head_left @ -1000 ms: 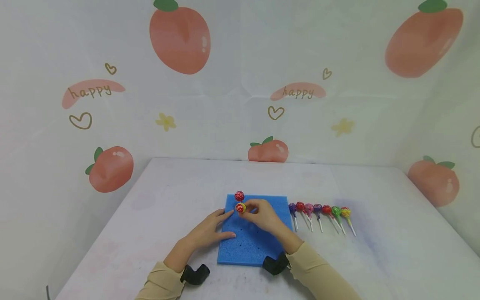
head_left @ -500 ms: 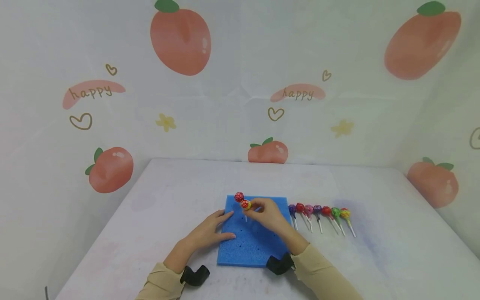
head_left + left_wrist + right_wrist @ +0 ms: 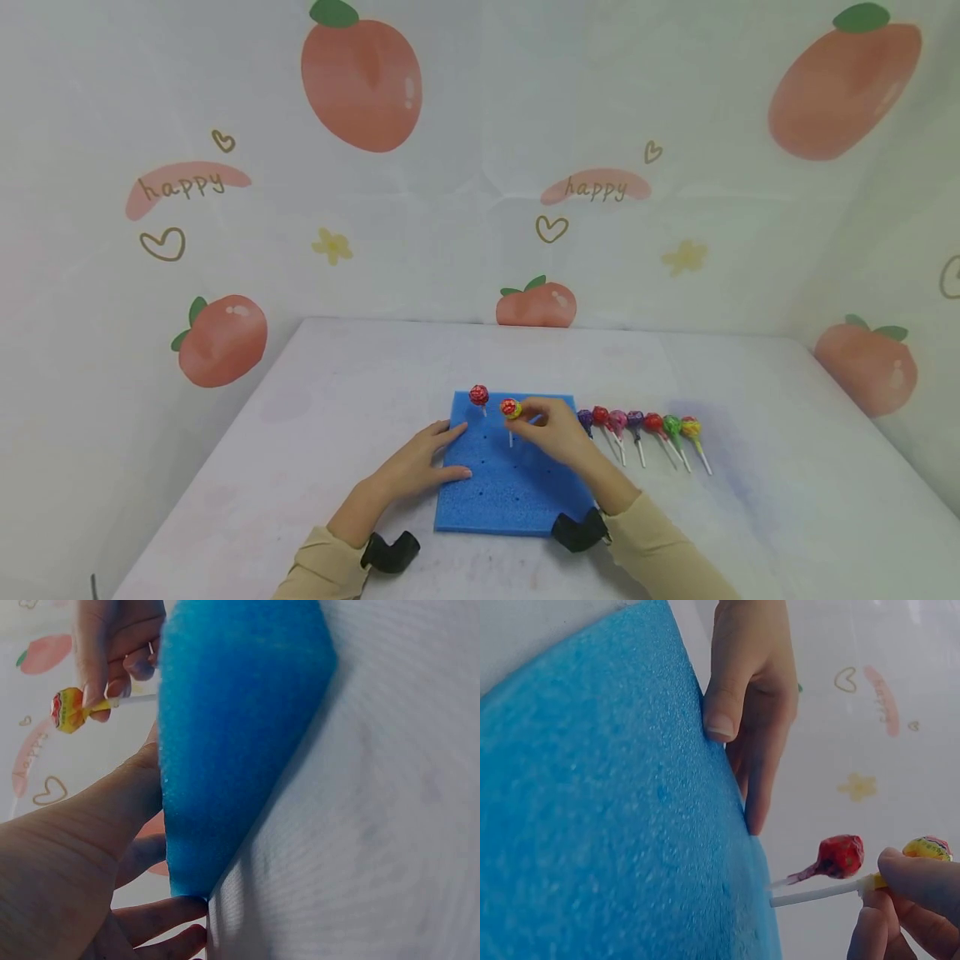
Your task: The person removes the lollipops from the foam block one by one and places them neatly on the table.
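My right hand (image 3: 551, 429) pinches a yellow and red lollipop (image 3: 511, 408) just below its candy, over the blue foam board (image 3: 487, 508). Its white stick points down, and the tip is at or close to the foam; I cannot tell whether it has entered. Farther back on the left, a red lollipop (image 3: 478, 395) stands upright in the foam, seen also in the right wrist view as a red wrapped ball (image 3: 841, 856). My left hand (image 3: 416, 462) rests along the board's left edge, thumb and fingers extended and touching it. Several small holes dot the board.
To the right of the board lies a row of several wrapped lollipops, among them a pink one (image 3: 617, 419), a green one (image 3: 672, 426) and a yellow-red one (image 3: 691, 427). A white cloth covers the table (image 3: 750, 517), and a fruit-printed backdrop (image 3: 450, 250) rises behind.
My right hand has moved rightward with the yellow and red lollipop, away from the standing red one. Its white stick now shows below the fingers. The left hand has stayed in place.
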Tool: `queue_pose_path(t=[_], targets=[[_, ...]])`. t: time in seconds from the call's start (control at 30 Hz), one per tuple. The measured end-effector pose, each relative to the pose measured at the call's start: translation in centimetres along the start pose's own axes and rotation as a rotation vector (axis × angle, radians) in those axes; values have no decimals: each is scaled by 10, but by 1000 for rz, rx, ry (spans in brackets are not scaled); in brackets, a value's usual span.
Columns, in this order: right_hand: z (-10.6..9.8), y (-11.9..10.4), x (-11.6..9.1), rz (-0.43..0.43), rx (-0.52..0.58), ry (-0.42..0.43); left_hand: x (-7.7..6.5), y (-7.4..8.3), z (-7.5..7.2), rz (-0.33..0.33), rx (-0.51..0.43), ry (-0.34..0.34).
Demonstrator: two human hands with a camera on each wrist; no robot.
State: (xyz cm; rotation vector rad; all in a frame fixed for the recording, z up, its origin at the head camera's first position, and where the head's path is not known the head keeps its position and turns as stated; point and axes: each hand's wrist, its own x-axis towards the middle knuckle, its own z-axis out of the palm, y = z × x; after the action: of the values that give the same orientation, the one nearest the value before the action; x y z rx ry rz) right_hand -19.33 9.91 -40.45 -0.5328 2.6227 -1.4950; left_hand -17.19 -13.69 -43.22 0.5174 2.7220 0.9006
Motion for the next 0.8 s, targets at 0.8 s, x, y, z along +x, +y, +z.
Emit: queue_pose_path(t=[0.8], targets=[[-17, 4, -7, 119, -20, 64, -1, 0, 0, 5, 7, 1]])
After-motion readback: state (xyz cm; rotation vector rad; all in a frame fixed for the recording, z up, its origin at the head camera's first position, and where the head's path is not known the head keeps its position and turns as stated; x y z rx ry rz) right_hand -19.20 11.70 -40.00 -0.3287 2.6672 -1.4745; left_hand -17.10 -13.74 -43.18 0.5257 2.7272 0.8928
